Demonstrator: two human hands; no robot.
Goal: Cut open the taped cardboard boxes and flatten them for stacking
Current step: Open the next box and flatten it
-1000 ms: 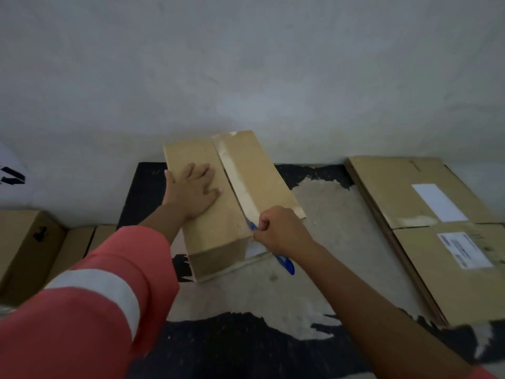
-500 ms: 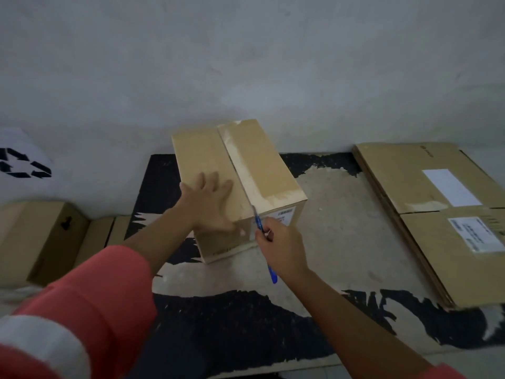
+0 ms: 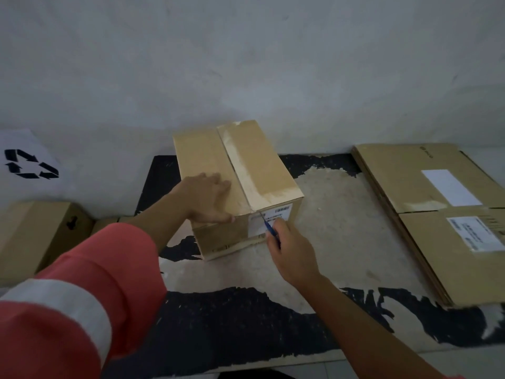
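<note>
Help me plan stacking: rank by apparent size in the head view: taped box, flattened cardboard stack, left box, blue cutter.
1. flattened cardboard stack, cropped by the frame.
2. taped box.
3. left box, also cropped.
4. blue cutter, partly hidden by the right hand.

Left hand pressing flat, right hand gripping a cutter

The left hand (image 3: pixel 209 198) lies palm down on top of the box (image 3: pixel 262 165), its fingers (image 3: pixel 218 180) straight and close together, pointing right, with the thumb hooked over the near top edge. Its forearm is bare, running back into a coral sleeve (image 3: pixel 82 296) with a pale band at lower left. The right hand (image 3: pixel 291 251) is curled round a blue cutter (image 3: pixel 266 225), knuckles up, the tip against the box's near face. Its bare forearm stretches straight back to the lower right.
</note>
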